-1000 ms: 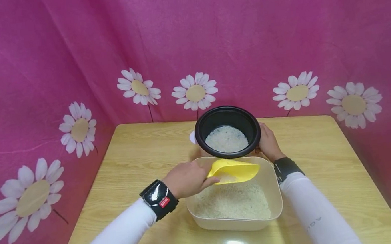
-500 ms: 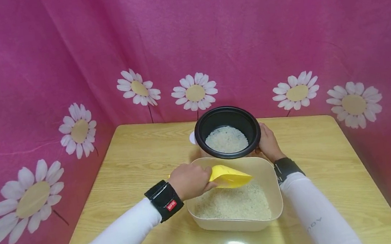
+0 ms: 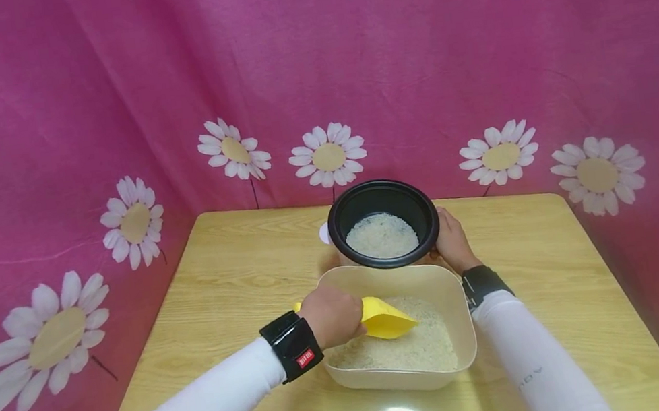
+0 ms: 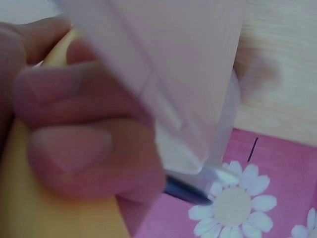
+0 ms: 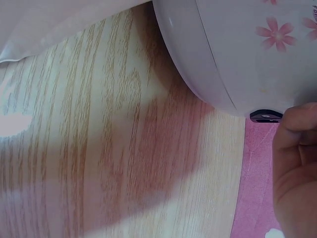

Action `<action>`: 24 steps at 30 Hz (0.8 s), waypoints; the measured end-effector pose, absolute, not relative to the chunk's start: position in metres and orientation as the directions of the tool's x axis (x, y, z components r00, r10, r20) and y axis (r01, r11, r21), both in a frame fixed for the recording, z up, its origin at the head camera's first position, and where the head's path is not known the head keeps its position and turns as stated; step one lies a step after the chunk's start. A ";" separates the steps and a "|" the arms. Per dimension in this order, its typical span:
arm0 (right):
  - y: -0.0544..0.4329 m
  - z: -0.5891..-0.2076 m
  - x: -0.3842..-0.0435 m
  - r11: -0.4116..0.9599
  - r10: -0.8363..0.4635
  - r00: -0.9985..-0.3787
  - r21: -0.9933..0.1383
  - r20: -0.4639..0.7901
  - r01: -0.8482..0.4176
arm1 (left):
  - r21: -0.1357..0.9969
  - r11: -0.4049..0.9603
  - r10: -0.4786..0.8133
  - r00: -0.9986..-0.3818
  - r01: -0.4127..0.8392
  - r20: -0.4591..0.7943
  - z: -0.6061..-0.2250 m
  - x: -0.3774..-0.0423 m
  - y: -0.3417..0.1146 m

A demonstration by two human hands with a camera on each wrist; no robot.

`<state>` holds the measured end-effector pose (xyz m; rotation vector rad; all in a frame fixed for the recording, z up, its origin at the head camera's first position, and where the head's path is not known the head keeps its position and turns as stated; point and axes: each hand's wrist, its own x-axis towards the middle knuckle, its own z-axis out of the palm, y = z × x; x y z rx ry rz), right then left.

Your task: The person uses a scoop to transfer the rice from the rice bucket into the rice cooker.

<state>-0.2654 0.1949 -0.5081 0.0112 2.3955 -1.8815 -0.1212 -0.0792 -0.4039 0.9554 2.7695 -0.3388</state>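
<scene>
My left hand (image 3: 332,315) grips the handle of a yellow scoop (image 3: 386,317). The scoop's tip is down at the rice (image 3: 407,352) inside a cream plastic bin (image 3: 401,382). In the left wrist view, curled fingers (image 4: 79,148) wrap the yellow handle (image 4: 64,213) close to the bin's pale wall. Behind the bin stands a rice cooker (image 5: 237,59), white with pink flowers, its black inner pot (image 3: 379,193) holding a layer of rice (image 3: 383,235). At the cooker's right side, my right hand (image 3: 453,239) holds on; its fingertips are partly hidden.
All this stands on a light wood table (image 3: 250,262). A pink curtain (image 3: 399,68) with white daisies hangs close behind the table and along both sides. The bin's front edge nearly touches the cooker.
My left hand has brought the scoop down from near the pot's rim into the bin, tipping it toward the rice. The right hand and the cooker have stayed still.
</scene>
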 end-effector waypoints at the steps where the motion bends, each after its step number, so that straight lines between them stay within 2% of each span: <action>1: 0.195 -0.513 -0.268 0.241 -0.051 -0.996 -0.969 -0.074 0.060 | -0.148 0.781 0.563 -0.786 0.607 -0.254 -0.403 -0.120 -0.079; 3: 0.193 -0.514 -0.270 0.247 -0.049 -0.997 -0.968 -0.062 0.048 | -0.150 0.809 0.522 -0.812 0.568 -0.263 -0.399 -0.119 -0.079; 9: 0.187 -0.482 -0.254 0.246 -0.072 -0.995 -0.968 -0.071 0.051 | -0.198 0.850 0.433 -0.861 0.489 -0.266 -0.386 -0.115 -0.076; 13: 0.186 -0.477 -0.251 0.255 -0.070 -0.995 -0.965 -0.073 0.053 | -0.259 0.846 0.390 -0.872 0.466 -0.295 -0.384 -0.116 -0.075; 19: 0.187 -0.479 -0.251 0.246 -0.077 -0.994 -0.968 -0.073 0.052 | -0.276 0.852 0.366 -0.884 0.444 -0.291 -0.379 -0.118 -0.076; 24: 0.188 -0.479 -0.251 0.239 -0.071 -0.995 -0.970 -0.073 0.054 | -0.416 0.810 0.347 -0.909 0.414 -0.231 -0.377 -0.119 -0.075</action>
